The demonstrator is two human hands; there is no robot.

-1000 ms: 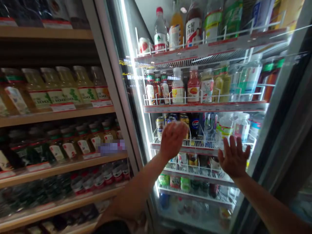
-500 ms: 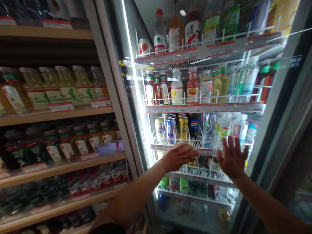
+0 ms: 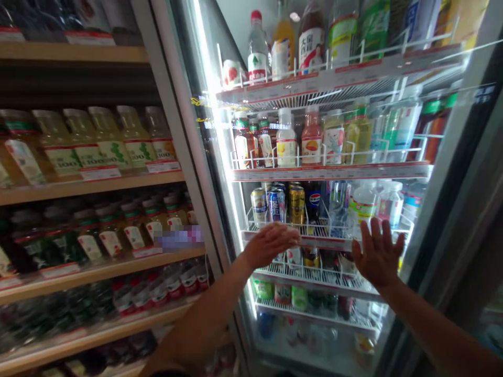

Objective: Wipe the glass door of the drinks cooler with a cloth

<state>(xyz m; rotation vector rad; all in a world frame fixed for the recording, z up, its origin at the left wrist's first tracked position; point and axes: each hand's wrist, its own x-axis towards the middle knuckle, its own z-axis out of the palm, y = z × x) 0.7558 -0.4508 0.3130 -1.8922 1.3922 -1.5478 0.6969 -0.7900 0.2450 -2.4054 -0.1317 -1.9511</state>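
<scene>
My left hand (image 3: 271,245) is stretched out palm down before a lit drinks cooler (image 3: 330,173), its fingers straight and holding nothing. To its right my right hand (image 3: 378,256) is raised flat with fingers spread, also holding nothing. Whether it touches the glass front, I cannot tell. Just above my left hand stand a gold can (image 3: 296,205), a blue can (image 3: 277,205) and a pale can (image 3: 259,205) on a wire shelf. A dark Pepsi bottle (image 3: 314,200) is beside them. Clear bottles (image 3: 363,201) stand behind and above my right hand.
Higher cooler shelves hold a red-capped bottle (image 3: 257,52) and juice bottles (image 3: 311,137). Green cans (image 3: 263,288) sit low down. Left of the cooler's frame (image 3: 184,136), wooden shelves (image 3: 78,184) carry rows of bottled drinks (image 3: 135,140).
My left hand has moved left, away from my right hand, and slightly up. My right hand has shifted only a little. Nothing on the shelves was taken.
</scene>
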